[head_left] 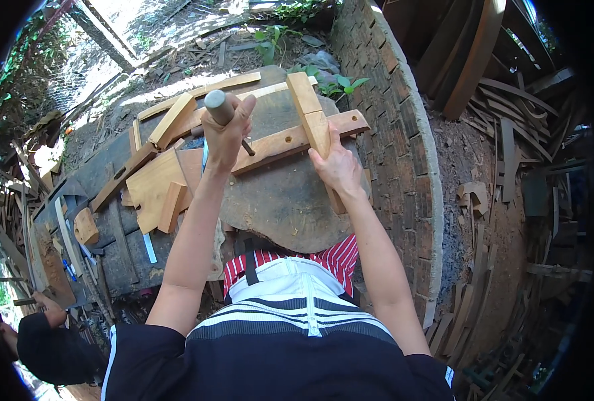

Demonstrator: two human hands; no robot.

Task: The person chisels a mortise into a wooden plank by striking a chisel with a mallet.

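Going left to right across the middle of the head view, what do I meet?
Rounded wooden block, short wooden block, left hand gripping a grey-ended tool, right hand holding a pale wooden bar, brick wall, loose wood pieces.

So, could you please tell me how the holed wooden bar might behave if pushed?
The holed wooden bar is probably stiff, looking thick and straight. Its flat faces suggest it would slide rather than roll. The paler wooden piece crossing over it might add drag.
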